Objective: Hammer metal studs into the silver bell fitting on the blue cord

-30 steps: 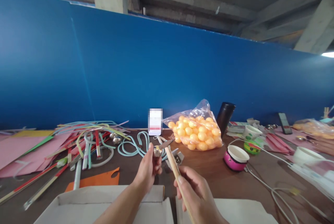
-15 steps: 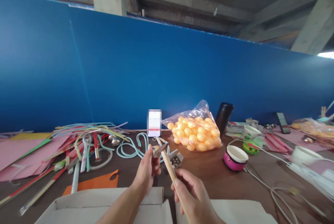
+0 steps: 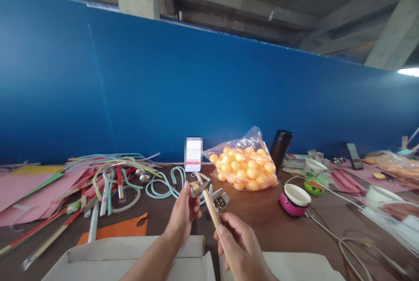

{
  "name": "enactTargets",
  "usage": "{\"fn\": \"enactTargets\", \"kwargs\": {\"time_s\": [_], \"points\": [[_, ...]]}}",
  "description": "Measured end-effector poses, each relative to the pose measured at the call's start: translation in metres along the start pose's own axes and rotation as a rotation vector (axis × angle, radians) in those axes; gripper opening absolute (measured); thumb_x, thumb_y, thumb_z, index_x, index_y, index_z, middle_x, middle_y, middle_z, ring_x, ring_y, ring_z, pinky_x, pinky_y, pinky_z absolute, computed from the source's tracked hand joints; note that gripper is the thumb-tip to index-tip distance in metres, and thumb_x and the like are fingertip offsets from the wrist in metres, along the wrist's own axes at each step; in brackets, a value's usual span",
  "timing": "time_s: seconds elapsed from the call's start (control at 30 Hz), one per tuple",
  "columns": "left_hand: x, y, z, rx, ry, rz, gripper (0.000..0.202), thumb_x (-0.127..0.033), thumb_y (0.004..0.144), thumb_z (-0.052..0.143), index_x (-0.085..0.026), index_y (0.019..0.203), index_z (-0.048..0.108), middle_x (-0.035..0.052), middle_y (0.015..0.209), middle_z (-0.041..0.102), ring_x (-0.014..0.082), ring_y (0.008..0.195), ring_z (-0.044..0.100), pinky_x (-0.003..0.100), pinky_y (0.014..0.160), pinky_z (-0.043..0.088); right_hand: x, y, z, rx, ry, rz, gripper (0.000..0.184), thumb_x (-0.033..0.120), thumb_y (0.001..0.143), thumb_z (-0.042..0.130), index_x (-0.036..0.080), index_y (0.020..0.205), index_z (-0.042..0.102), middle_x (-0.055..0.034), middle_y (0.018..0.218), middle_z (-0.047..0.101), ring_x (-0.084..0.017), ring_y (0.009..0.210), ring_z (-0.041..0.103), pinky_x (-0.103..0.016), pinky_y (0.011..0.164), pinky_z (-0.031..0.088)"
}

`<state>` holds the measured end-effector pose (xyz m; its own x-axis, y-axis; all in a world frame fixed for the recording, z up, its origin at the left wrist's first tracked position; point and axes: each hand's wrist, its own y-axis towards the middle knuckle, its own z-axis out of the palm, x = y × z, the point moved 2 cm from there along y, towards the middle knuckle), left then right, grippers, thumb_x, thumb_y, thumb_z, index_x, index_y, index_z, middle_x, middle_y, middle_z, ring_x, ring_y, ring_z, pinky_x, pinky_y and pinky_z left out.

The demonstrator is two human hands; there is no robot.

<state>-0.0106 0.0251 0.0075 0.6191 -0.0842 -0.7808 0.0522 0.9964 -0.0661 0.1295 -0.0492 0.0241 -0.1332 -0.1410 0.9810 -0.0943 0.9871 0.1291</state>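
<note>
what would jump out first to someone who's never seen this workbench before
The broad blue wall panel dominates, with a clear plastic bag of round orange balls in front of it, right of centre. Nearer, at lower centre, the right hand grips a tool with a pale wooden handle, its dark head close to the small shiny silver object in the left hand.

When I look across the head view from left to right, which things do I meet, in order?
Yellow sheet, orange sheet, left hand, right hand, pink cup with white inside, leaning phone.
</note>
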Motion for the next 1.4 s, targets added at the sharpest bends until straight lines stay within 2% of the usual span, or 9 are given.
{"fn": "enactTargets", "kwargs": {"time_s": [0.13, 0.4, 0.63, 0.83, 1.03, 1.17, 1.4], "points": [[0.001, 0.000, 0.000, -0.009, -0.009, 0.001, 0.048, -0.058, 0.075, 0.055, -0.019, 0.103, 0.058, -0.0048, 0.059, 0.045, 0.0071, 0.046, 0.034, 0.020, 0.044, 0.033, 0.002, -0.001, -0.001, -0.027, 0.043, -0.024, 0.043, 0.053, 0.083, 0.049, 0.014, 0.099, 0.057, -0.0003, 0.064, 0.054, -0.007, 0.043, 0.044, -0.015, 0.033, 0.036], [0.003, 0.002, -0.003, -0.012, 0.010, 0.005, 0.047, -0.058, 0.078, 0.051, -0.018, 0.101, 0.059, -0.0046, 0.060, 0.043, 0.0068, 0.047, 0.033, 0.020, 0.044, 0.032, -0.006, 0.001, 0.002, 0.009, 0.035, -0.024, 0.047, 0.055, 0.082, 0.049, 0.014, 0.104, 0.057, -0.0006, 0.065, 0.054, -0.007, 0.042, 0.044, -0.015, 0.031, 0.037], [-0.001, -0.001, 0.001, -0.027, 0.003, -0.004, 0.047, -0.056, 0.078, 0.053, -0.018, 0.103, 0.059, -0.0050, 0.058, 0.043, 0.0069, 0.047, 0.033, 0.020, 0.043, 0.032, -0.002, -0.001, 0.000, -0.008, 0.005, -0.023, 0.041, 0.050, 0.083, 0.050, 0.014, 0.101, 0.057, -0.0015, 0.067, 0.056, -0.007, 0.042, 0.045, -0.015, 0.031, 0.035], [0.001, 0.000, -0.001, -0.017, -0.005, 0.005, 0.047, -0.058, 0.077, 0.054, -0.019, 0.103, 0.057, -0.0044, 0.059, 0.046, 0.0072, 0.046, 0.034, 0.021, 0.044, 0.033, 0.004, -0.002, -0.003, -0.051, 0.093, -0.053, 0.041, 0.050, 0.083, 0.051, 0.014, 0.102, 0.056, -0.0016, 0.068, 0.056, -0.008, 0.046, 0.047, -0.015, 0.033, 0.038], [0.002, 0.001, -0.001, -0.026, 0.010, -0.007, 0.048, -0.059, 0.078, 0.051, -0.018, 0.103, 0.059, -0.0048, 0.059, 0.043, 0.0068, 0.047, 0.033, 0.020, 0.043, 0.032, -0.002, 0.002, 0.001, 0.005, 0.013, 0.016, 0.040, 0.050, 0.082, 0.051, 0.014, 0.098, 0.058, 0.0006, 0.063, 0.054, -0.006, 0.040, 0.042, -0.014, 0.030, 0.035], [0.002, 0.001, 0.000, -0.031, 0.000, 0.000, 0.048, -0.057, 0.077, 0.053, -0.018, 0.104, 0.058, -0.0047, 0.058, 0.044, 0.0071, 0.046, 0.033, 0.020, 0.042, 0.032, -0.001, 0.001, 0.001, -0.027, 0.041, -0.020, 0.044, 0.052, 0.082, 0.050, 0.013, 0.103, 0.057, -0.0015, 0.067, 0.056, -0.007, 0.043, 0.045, -0.014, 0.031, 0.037], [0.001, 0.000, 0.000, -0.028, -0.001, 0.004, 0.049, -0.057, 0.077, 0.053, -0.016, 0.103, 0.060, -0.0044, 0.058, 0.044, 0.0069, 0.046, 0.033, 0.020, 0.042, 0.032, -0.003, 0.001, 0.001, 0.003, 0.023, -0.010, 0.045, 0.054, 0.081, 0.050, 0.014, 0.101, 0.058, -0.0011, 0.066, 0.056, -0.007, 0.043, 0.046, -0.014, 0.031, 0.037]]}}
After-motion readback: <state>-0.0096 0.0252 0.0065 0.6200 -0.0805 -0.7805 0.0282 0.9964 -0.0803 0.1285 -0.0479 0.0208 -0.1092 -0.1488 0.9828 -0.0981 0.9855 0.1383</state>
